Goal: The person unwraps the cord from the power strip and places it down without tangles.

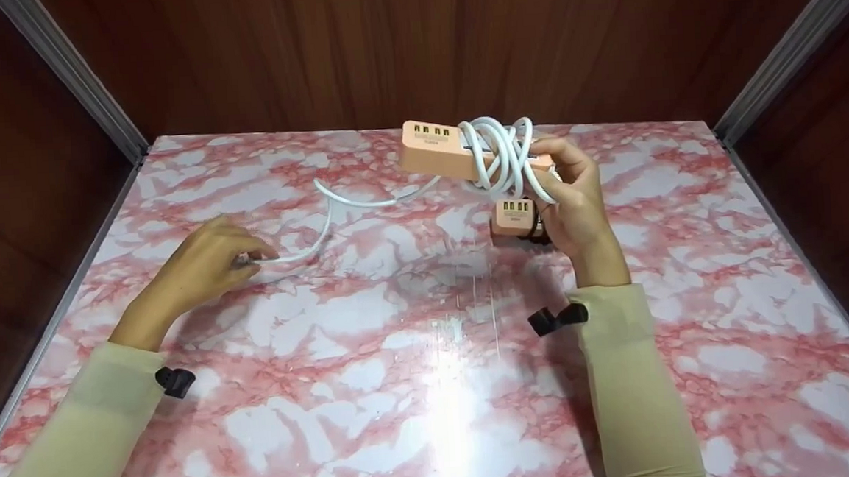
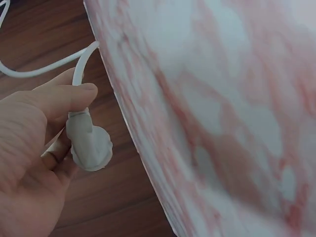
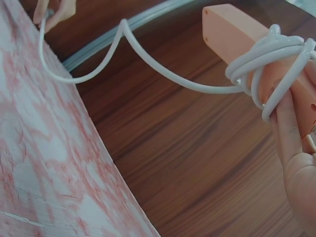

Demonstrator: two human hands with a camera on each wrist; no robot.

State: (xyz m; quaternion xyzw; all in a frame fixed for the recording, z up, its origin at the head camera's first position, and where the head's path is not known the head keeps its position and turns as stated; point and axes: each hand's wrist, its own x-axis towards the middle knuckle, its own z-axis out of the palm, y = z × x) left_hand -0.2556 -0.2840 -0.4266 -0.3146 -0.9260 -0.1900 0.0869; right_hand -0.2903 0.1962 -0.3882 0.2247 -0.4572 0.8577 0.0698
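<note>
My right hand (image 1: 575,189) grips one end of a peach power strip (image 1: 434,153), held above the table. Several loops of white cord (image 1: 497,156) are wound around the strip. A loose stretch of that cord sags leftward to my left hand (image 1: 208,259). In the left wrist view, thumb and fingers pinch the cord just behind a white plug (image 2: 89,143). The right wrist view shows the strip's underside (image 3: 239,29), with fingers lying along it beneath the cord loops.
A second, smaller-looking peach power strip (image 1: 515,218) with a dark cord lies on the table behind my right hand, partly hidden. The tabletop (image 1: 317,407) has a pink and white marbled surface. Dark wooden panels (image 1: 383,49) stand around its back and sides.
</note>
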